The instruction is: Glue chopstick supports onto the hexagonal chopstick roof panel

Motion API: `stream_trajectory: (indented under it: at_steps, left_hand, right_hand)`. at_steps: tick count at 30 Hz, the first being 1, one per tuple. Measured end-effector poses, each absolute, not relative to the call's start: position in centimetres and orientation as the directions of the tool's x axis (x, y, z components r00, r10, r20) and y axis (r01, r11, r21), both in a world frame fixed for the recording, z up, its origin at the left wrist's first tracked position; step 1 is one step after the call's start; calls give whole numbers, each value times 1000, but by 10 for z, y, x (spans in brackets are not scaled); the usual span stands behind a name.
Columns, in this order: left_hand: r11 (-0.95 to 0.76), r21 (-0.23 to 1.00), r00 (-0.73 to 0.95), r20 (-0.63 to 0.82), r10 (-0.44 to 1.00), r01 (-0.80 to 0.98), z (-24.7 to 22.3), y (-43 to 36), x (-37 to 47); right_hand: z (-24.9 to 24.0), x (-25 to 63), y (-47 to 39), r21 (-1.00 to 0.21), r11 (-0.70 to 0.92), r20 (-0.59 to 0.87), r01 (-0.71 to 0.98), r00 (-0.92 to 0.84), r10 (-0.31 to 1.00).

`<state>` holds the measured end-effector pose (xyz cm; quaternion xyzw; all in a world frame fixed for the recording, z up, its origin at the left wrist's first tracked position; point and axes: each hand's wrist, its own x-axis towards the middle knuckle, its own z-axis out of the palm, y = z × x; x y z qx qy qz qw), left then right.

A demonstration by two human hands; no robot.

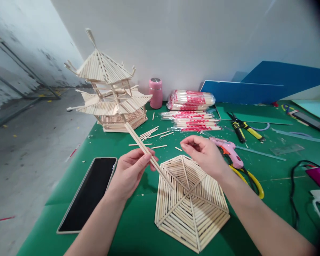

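Observation:
My left hand point(134, 169) pinches a pair of long wooden sticks point(138, 142), which slant from near the pagoda model down over the flat panel. Above the panel's top right edge is my right hand point(202, 153), its thumb and fingertips pressed together; whether anything is between them is too small to tell. The many-sided panel point(192, 206), made of sticks in a web-like pattern, lies flat on the green table. A short stick piece point(178, 149) lies just left of my right fingertips. Behind my left hand stands the tiered stick pagoda point(112, 96).
A phone point(88, 195) lies left of my left hand. Cut sticks point(149, 132), wrapped chopstick bundles point(192, 110) and a pink flask point(156, 93) are farther back. A pink glue gun point(230, 153), yellow-handled scissors point(256, 181), pliers point(242, 128) and a black cable point(293, 192) are to the right.

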<state>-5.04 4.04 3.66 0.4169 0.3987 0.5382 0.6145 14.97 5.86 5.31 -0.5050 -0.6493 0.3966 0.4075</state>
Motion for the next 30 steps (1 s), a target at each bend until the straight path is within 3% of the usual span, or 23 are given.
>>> stream_trajectory:
  at_steps: [5,11,17,30]
  left_hand:
    - [-200,978,79,196,977,52,58,64,-47]
    - [-444,815,236,379,895,372,49,96,-28]
    - [-468,786,277,383,881,403,41,102,-19]
    - [-392,846,245,319,915,363,33,109,-27]
  right_hand:
    - [45,178,52,-941,137,133,311,-36,991]
    - [36,188,43,-938,118,120,327,-14,993]
    - [34,185,46,-935,111,100,337,-51,994]
    - [41,154,70,-925,224,189,306,-139,972]
